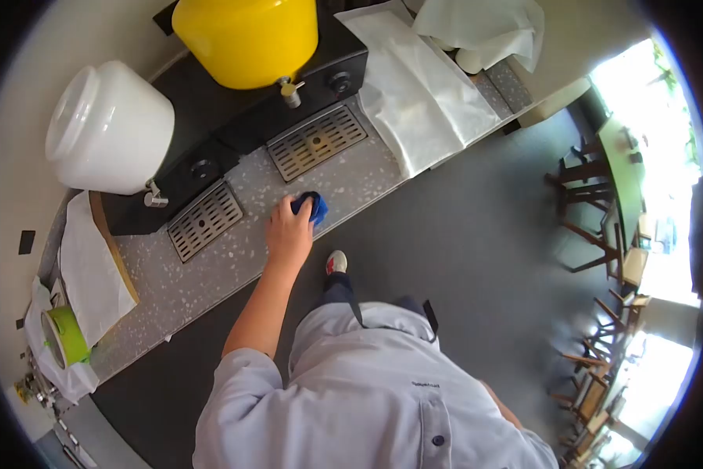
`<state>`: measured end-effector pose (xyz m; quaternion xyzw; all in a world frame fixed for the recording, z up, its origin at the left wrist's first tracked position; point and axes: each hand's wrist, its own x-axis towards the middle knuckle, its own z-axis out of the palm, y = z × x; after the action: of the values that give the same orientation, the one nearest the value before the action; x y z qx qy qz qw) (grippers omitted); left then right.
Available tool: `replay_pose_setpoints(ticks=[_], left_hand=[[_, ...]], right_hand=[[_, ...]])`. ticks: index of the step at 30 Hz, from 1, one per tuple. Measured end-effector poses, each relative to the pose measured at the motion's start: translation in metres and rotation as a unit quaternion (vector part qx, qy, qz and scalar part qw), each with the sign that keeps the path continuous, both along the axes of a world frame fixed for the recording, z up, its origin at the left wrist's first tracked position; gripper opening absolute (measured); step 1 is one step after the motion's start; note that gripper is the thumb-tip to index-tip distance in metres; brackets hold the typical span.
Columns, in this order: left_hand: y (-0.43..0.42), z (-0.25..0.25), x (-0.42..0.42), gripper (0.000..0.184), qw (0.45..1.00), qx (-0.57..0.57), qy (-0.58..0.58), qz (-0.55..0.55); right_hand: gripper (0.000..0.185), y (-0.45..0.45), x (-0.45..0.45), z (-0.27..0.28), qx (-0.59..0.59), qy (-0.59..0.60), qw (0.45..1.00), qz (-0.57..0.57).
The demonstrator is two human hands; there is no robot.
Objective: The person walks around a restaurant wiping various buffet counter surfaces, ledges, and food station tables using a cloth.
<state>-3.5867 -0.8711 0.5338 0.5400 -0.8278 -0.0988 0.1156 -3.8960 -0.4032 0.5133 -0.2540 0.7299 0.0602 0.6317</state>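
Note:
My left hand [289, 233] reaches onto the speckled grey counter [250, 223], its fingers closed around a crumpled blue cloth [318, 208] near the front edge. The cloth rests against the countertop. Just beyond the hand lies a slotted metal drip tray [318, 142], with a second drip tray [205, 221] to the left. Above them stand a yellow drink dispenser [246, 39] and a white drink dispenser [121, 129], each with a metal tap. Only a bit of my right forearm shows beside my shirt; the right hand is out of sight.
Clear plastic sheeting [414, 94] covers the counter's right part. At the left end are a white sheet [93, 266] and a green round container [68, 334]. Wooden stools [586, 180] and a green table [623, 164] stand across the dark floor.

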Motion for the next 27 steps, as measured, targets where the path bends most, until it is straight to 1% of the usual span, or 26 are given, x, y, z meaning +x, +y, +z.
replay_pose_setpoints(ticks=[1, 2, 3, 5, 7, 8, 9, 10, 11, 12, 13, 14, 16, 17, 20, 23, 26, 27], left_hand=[[0.002, -0.008, 0.008, 0.049, 1.000, 0.002, -0.027, 0.006], [0.000, -0.017, 0.012, 0.050, 1.000, 0.002, -0.010, 0.023], [0.007, -0.017, 0.020, 0.050, 0.999, -0.035, -0.030, 0.013], [0.002, 0.002, 0.022, 0.051, 0.990, -0.130, -0.059, -0.006], [0.017, 0.035, 0.035, 0.044, 0.990, -0.126, 0.058, -0.042], [0.025, 0.041, 0.042, 0.041, 0.984, -0.126, 0.116, -0.054], [0.044, 0.033, 0.059, 0.034, 0.983, 0.022, 0.162, -0.077], [0.068, 0.028, 0.079, 0.027, 0.959, 0.170, 0.205, -0.097], [0.087, 0.035, 0.093, 0.022, 0.927, 0.322, 0.172, -0.085], [0.105, 0.045, 0.106, 0.017, 0.872, 0.465, 0.134, -0.069], [0.131, 0.045, 0.121, 0.019, 0.809, 0.573, 0.132, 0.007], [0.158, 0.039, 0.134, 0.021, 0.729, 0.668, 0.126, 0.083], [0.232, 0.011, 0.157, 0.024, 0.684, 0.663, 0.264, 0.153], [0.252, 0.006, 0.160, 0.026, 0.656, 0.652, 0.331, 0.187], [0.257, 0.013, 0.131, 0.036, 0.641, 0.643, 0.368, 0.201], [0.257, 0.021, 0.104, 0.043, 0.686, 0.625, 0.328, 0.176], [0.244, 0.047, 0.067, 0.036, 0.695, 0.620, 0.288, 0.222], [0.246, 0.045, 0.061, 0.031, 0.671, 0.635, 0.300, 0.240]], right_hand=[[0.035, -0.017, 0.006, 0.007, -0.023, 0.000, 1.000, -0.009], [0.035, -0.032, 0.012, 0.014, -0.041, -0.002, 0.999, -0.010], [0.035, -0.046, 0.018, 0.022, -0.052, -0.008, 0.999, -0.013], [0.035, -0.075, 0.023, 0.031, -0.073, -0.015, 0.997, -0.011], [0.035, -0.090, 0.026, 0.039, -0.073, -0.031, 0.997, -0.012], [0.034, -0.097, 0.026, 0.041, -0.070, -0.037, 0.997, -0.011], [0.034, -0.100, 0.025, 0.045, -0.061, -0.048, 0.997, -0.010], [0.034, -0.103, 0.024, 0.047, -0.056, -0.058, 0.997, -0.009], [0.034, -0.105, 0.021, 0.049, -0.048, -0.068, 0.997, -0.007], [0.034, -0.107, 0.017, 0.051, -0.040, -0.078, 0.996, -0.007], [0.034, -0.108, 0.012, 0.051, -0.032, -0.090, 0.995, -0.002], [0.034, -0.110, 0.006, 0.052, -0.025, -0.100, 0.995, 0.000], [0.033, -0.116, -0.005, 0.053, -0.016, -0.121, 0.992, 0.006], [0.033, -0.119, -0.013, 0.053, -0.011, -0.132, 0.991, 0.011], [0.033, -0.130, -0.037, 0.055, -0.002, -0.160, 0.987, 0.026], [0.032, -0.142, -0.065, 0.058, 0.004, -0.185, 0.982, 0.045], [0.032, -0.153, -0.092, 0.063, 0.007, -0.207, 0.977, 0.061], [0.032, -0.157, -0.101, 0.065, 0.007, -0.213, 0.975, 0.065]])
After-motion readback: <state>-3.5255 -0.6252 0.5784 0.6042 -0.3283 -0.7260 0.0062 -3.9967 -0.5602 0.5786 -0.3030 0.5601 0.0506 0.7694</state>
